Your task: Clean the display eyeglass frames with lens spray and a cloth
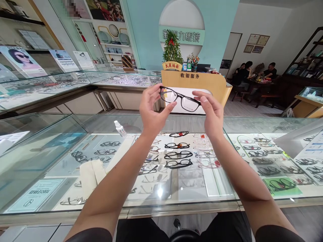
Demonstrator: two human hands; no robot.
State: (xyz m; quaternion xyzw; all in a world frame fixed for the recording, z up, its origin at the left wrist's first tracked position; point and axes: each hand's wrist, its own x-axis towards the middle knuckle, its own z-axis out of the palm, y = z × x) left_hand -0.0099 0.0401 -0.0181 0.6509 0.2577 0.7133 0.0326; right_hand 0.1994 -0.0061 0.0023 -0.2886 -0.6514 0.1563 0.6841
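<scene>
Black-framed eyeglasses [180,97] are held up in front of me above the glass display counter [161,205], tilted down to the right. My left hand [153,109] has its fingers at the left end of the frame, its thumb near the lower rim. At the right end, my right hand [210,112] pinches the frame's corner between thumb and fingers. Beneath the hands, several dark eyeglasses [178,155] lie in a column at the counter's middle, with lighter frames on both sides.
A white spray bottle [119,128] and a cream cloth [92,174] are on the counter at the left. Beyond stands a wooden cashier desk [219,84] with a plant [172,48]. People [243,72] sit at a table at the back right.
</scene>
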